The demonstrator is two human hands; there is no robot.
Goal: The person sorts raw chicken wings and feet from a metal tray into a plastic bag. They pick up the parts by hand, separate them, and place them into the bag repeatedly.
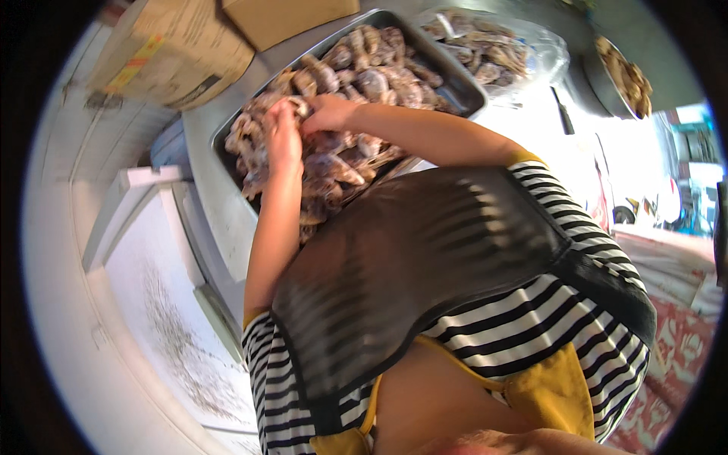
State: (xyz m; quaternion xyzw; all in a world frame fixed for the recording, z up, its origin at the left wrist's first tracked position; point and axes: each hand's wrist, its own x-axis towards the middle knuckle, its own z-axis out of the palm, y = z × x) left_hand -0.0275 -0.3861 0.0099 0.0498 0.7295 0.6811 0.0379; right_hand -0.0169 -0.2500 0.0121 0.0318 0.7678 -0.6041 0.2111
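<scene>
A deep metal tray [463,91] is heaped with wet, brownish-pink pieces of raw meat or seafood [372,85]; their exact kind cannot be told. Over the left part of the heap, my left hand [285,136] has its fingers bent around a pale, soft piece [298,106]. Close beside it, my right hand [329,114] reaches in from the right, its fingertips low among the pieces and partly hidden. Whether the right hand grips anything does not show. The tray's near edge is partly covered by my dark apron.
Cardboard boxes [182,62] [290,20] stand behind and left of the tray. A clear plastic bag [549,54] of similar pieces lies at its right. Farther right are a dark-handled utensil [563,114] and a metal bowl [606,85] of light brown pieces. The metal tabletop [213,193] borders the tray.
</scene>
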